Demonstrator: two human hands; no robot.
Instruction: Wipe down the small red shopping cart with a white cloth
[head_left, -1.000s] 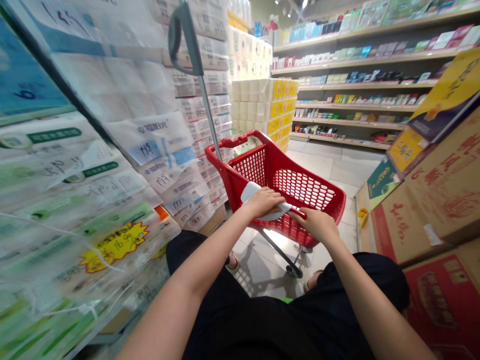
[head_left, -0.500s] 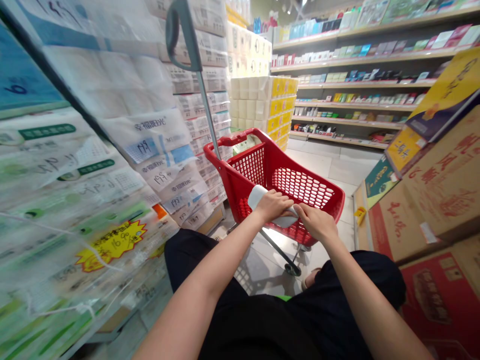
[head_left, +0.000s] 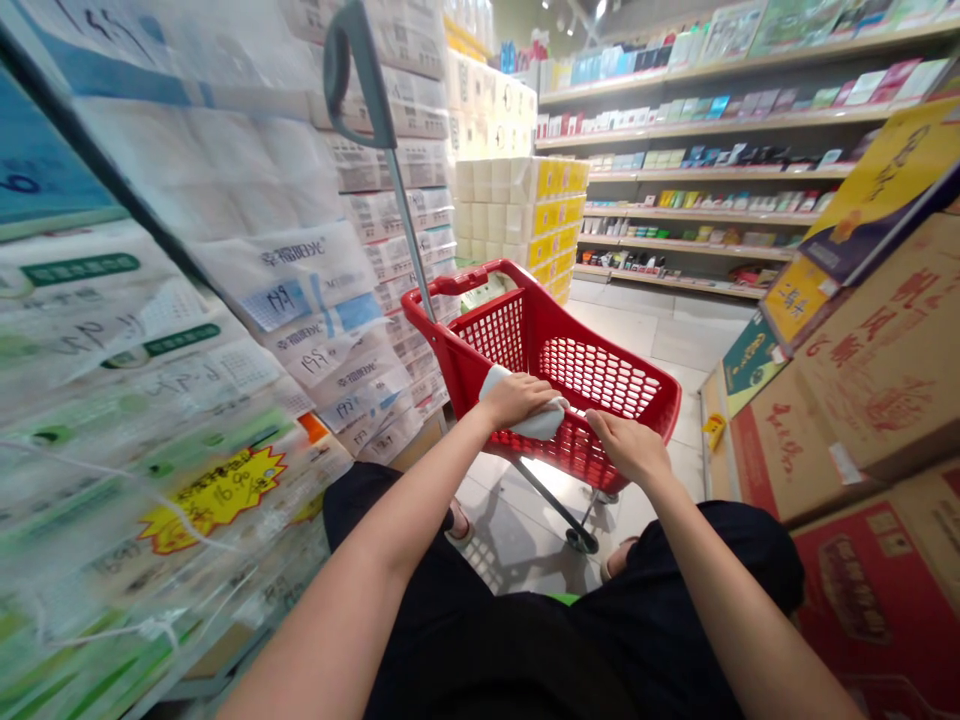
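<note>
A red plastic shopping basket on wheels (head_left: pixel 480 345) stands in front of my knees, its grey pull handle (head_left: pixel 379 95) raised at the left. My left hand (head_left: pixel 519 398) presses a white cloth (head_left: pixel 541 426) over the basket's near rim, fingers bent around it. To the right, my right hand (head_left: pixel 630 444) is closed over the same rim, its fingers partly hidden behind the thumb. Inside the basket, a perforated red flap (head_left: pixel 501 335) shows. Below, a small dark wheel (head_left: pixel 581 541) rests on the floor.
Stacked wrapped tissue packs (head_left: pixel 315 310) rise close on my left. Cardboard cartons (head_left: pixel 885 350) stand close on my right. White-and-yellow packs (head_left: pixel 536 200) are piled behind the basket, and shelves of boxed goods (head_left: pixel 697 215) line the back. Pale floor tiles (head_left: pixel 630 320) run between them.
My left hand has slid leftward along the rim with the cloth, away from my right hand. The right hand keeps its place on the rim. The view has shifted slightly.
</note>
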